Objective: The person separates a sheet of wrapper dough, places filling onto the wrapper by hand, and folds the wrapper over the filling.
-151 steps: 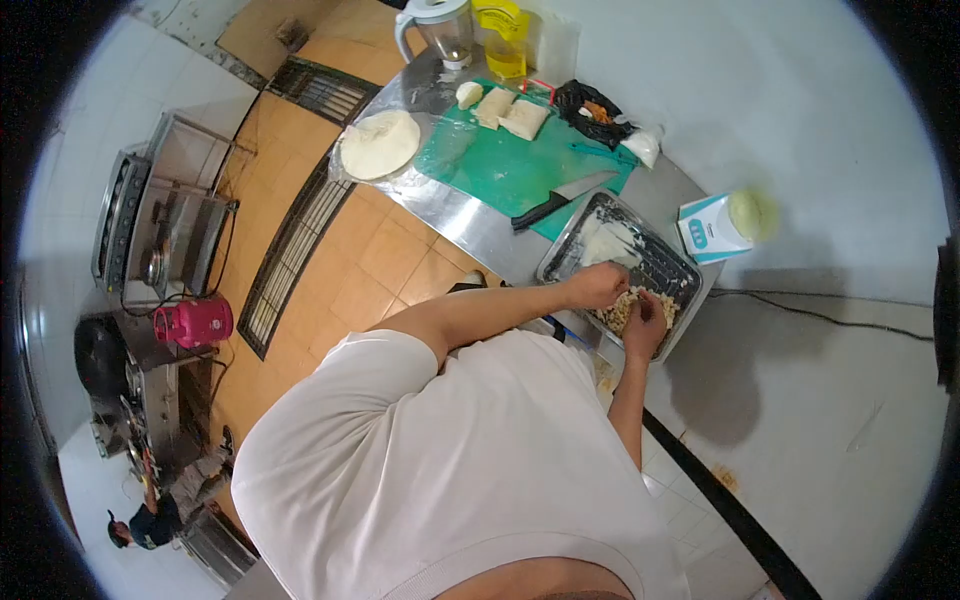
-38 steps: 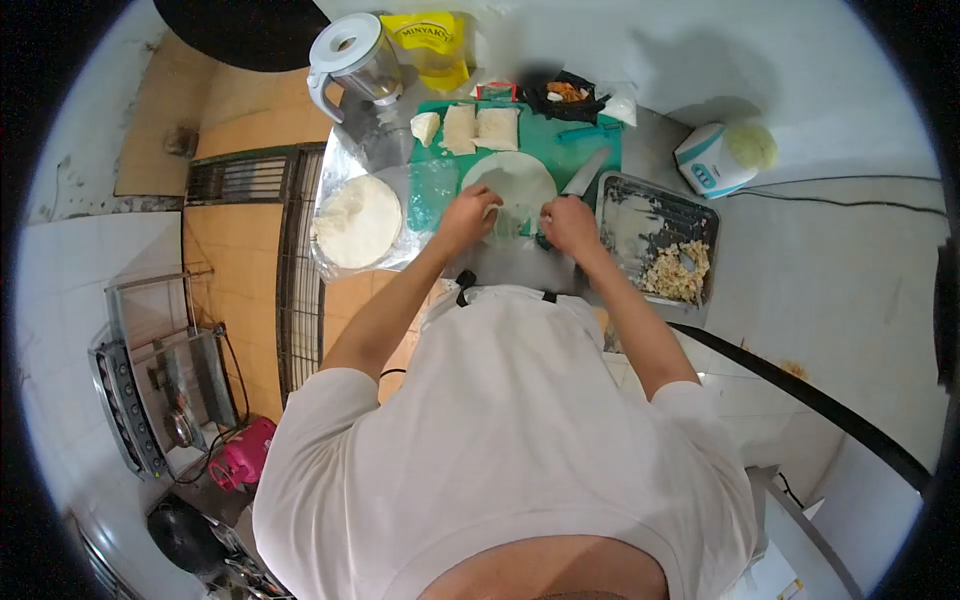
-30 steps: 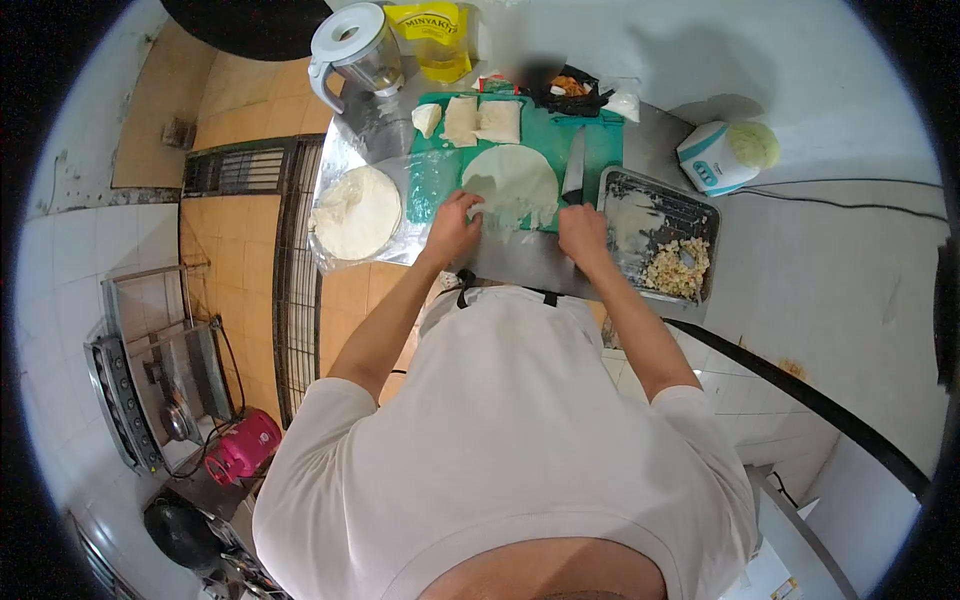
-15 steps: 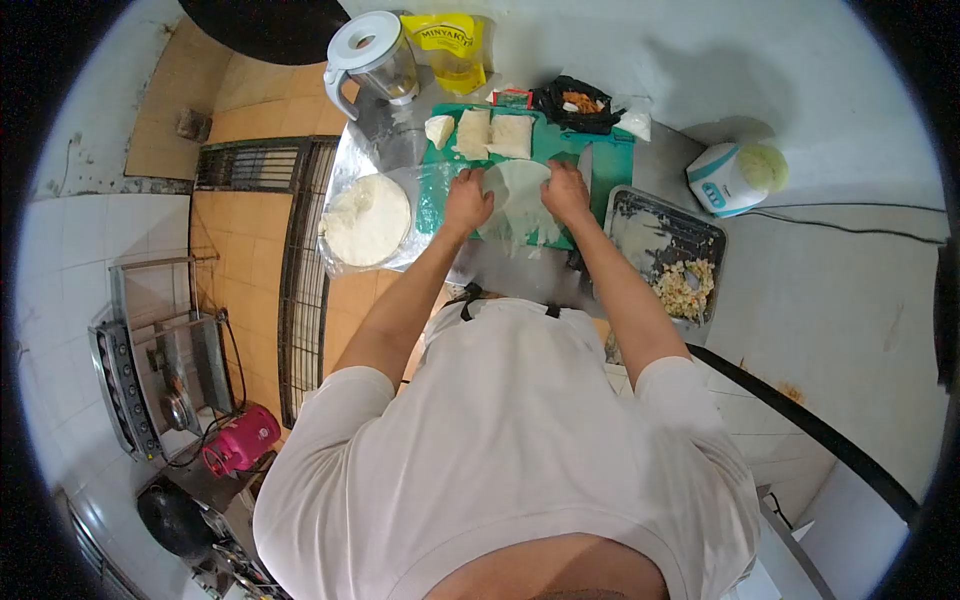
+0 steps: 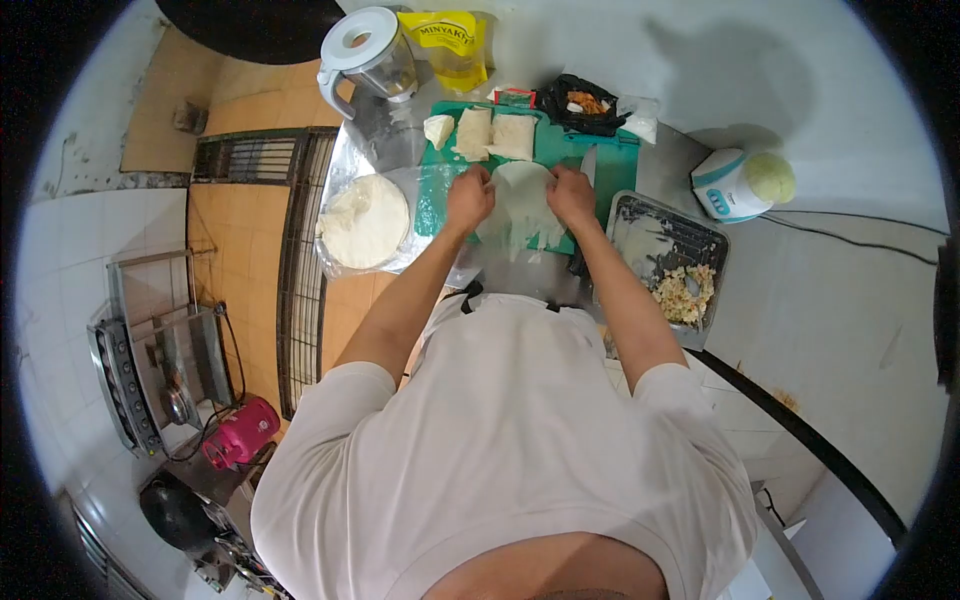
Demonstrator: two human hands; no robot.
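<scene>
A thin, pale round wrapper sheet point(image 5: 521, 208) lies on the green cutting board point(image 5: 432, 202) in front of me. My left hand point(image 5: 469, 200) pinches its left edge with curled fingers. At the opposite edge my right hand point(image 5: 572, 196) is closed on the sheet too; the fingertips are partly hidden. Beyond the sheet are two folded, squarish pale parcels, the left parcel point(image 5: 474, 134) and the right parcel point(image 5: 513, 137), with a smaller white piece point(image 5: 438, 130) beside them. A knife point(image 5: 588, 165) rests on the board right of my right hand.
A stack of round wrappers point(image 5: 368, 222) on plastic sits at left. On the right a metal tray point(image 5: 628, 215) holds chopped filling point(image 5: 683, 297). Behind stand a blender jug point(image 5: 372, 55), a yellow pouch point(image 5: 447, 45), a black bag point(image 5: 580, 104) and a white-blue appliance point(image 5: 722, 187).
The fingers of both hands have curled in more at the sheet's sides. The sheet and the things around it stay nearly in place, and the view has shifted slightly.
</scene>
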